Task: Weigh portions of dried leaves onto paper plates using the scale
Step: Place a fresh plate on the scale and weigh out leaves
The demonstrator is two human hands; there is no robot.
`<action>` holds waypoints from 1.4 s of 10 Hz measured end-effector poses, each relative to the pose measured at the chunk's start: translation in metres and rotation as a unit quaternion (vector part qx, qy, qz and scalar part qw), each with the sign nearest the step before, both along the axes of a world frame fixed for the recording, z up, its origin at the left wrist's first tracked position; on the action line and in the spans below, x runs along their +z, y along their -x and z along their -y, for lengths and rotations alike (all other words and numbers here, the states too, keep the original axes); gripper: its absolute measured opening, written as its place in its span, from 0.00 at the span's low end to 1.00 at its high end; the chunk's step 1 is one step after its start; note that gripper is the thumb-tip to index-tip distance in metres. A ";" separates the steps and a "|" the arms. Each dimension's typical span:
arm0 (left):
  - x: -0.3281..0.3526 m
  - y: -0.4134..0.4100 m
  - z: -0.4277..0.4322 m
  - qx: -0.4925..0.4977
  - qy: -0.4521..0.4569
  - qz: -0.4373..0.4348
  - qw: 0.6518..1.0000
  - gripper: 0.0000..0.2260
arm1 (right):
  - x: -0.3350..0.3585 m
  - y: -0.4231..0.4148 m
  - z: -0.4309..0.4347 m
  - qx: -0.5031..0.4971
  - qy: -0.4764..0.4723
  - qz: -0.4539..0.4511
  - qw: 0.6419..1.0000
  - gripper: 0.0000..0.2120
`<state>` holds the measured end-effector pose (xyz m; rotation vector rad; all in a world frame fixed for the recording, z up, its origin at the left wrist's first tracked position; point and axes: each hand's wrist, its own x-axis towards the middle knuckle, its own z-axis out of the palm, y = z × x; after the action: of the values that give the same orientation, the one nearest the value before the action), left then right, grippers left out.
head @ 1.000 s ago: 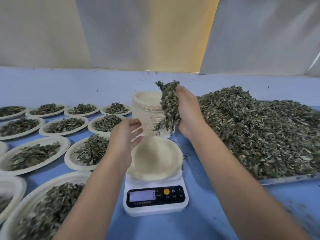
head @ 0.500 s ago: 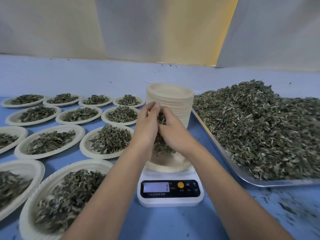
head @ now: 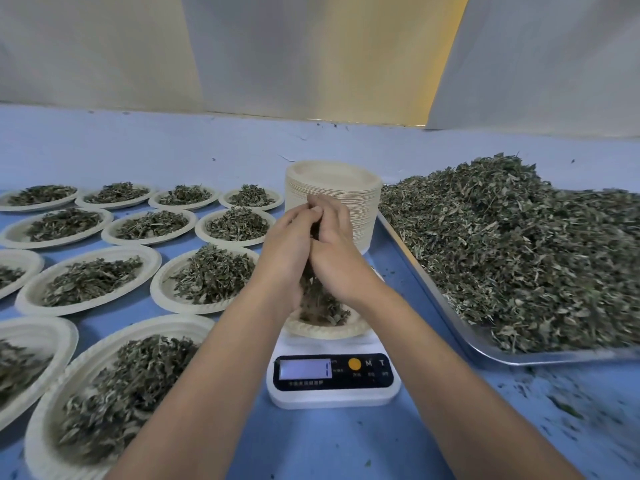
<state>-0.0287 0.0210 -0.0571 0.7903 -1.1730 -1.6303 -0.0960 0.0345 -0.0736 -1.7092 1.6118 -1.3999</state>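
the left hand (head: 287, 251) and right hand (head: 337, 251) are pressed together palm to palm right above the white digital scale (head: 332, 393). their fingers are curled and cupped round a clump of dried leaves (head: 311, 285), which shows in the gap between them and hangs out below the wrists. straight under the hands a paper plate (head: 327, 332) sits on the scale's platform with a small pile of leaves (head: 327, 315) already in it. whether the clump touches that pile cannot be told. the scale's display (head: 304, 368) is lit, its digits too blurred to read. just behind the scale stands a tall stack of empty paper plates (head: 332, 195). to the right of the scale lies a metal tray (head: 554, 358) heaped with loose dried leaves (head: 519, 244). to the left of the scale, rows of filled paper plates (head: 159, 289) cover the blue table (head: 329, 445), each with its own portion of leaves. leaf crumbs lie scattered on the table right of the scale, in front of the tray.
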 end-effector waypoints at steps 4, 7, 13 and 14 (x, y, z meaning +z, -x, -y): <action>-0.010 0.004 0.006 0.089 0.002 0.012 0.996 0.10 | 0.009 0.007 -0.003 0.098 -0.008 0.303 0.948 0.20; -0.008 -0.010 0.015 0.135 -0.007 -0.008 0.991 0.02 | 0.013 0.027 0.000 0.040 -0.015 0.249 0.968 0.12; -0.014 -0.007 0.023 0.176 -0.085 -0.073 0.978 0.14 | 0.012 0.029 -0.005 0.077 -0.056 0.015 0.995 0.16; -0.014 -0.005 0.023 0.177 -0.080 -0.067 0.979 0.13 | 0.009 0.025 -0.004 0.060 -0.037 -0.010 0.997 0.16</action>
<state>-0.0239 -0.0018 -0.0714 0.9185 -0.7616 -1.4637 -0.1209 0.0385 -0.0650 -1.7526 1.5241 -1.2541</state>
